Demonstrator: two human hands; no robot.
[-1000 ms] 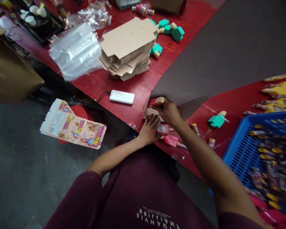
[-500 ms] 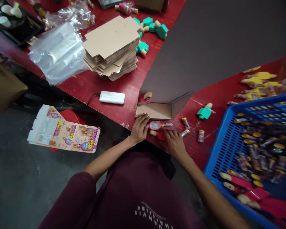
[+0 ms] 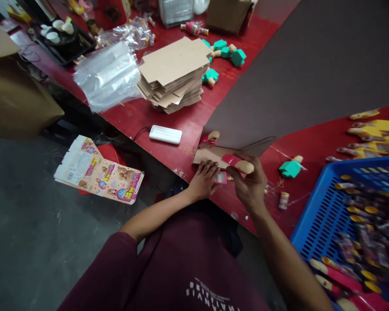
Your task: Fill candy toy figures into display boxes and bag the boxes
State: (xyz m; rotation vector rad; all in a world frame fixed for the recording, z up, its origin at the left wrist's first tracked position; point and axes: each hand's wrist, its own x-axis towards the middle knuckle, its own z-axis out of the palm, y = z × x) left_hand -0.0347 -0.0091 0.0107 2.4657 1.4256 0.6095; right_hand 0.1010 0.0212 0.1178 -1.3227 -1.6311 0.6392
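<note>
My right hand (image 3: 251,183) is closed on a red item with a tan rounded end (image 3: 245,166), raised over the near edge of a cardboard piece (image 3: 210,156). My left hand (image 3: 203,181) rests on the cardboard's near edge, fingers apart, beside a small red-framed item (image 3: 221,177) lying on the red table. Another red item with a tan end (image 3: 213,136) is at the back left of the cardboard, against the big dark panel (image 3: 253,99). To the right lie a teal item (image 3: 291,169) and a small wrapped tube (image 3: 283,201).
A blue basket (image 3: 311,207) of wrapped tubes and pink items stands at the right. Yellow items (image 3: 376,129) lie behind it. At the left are stacked cardboard (image 3: 178,65), clear bags (image 3: 110,77), a white power bank (image 3: 165,134) and printed card sheets (image 3: 100,172).
My right hand has lifted the red item with the tan end off the table. My left hand stays by the cardboard's near edge. The whole view has shifted.
</note>
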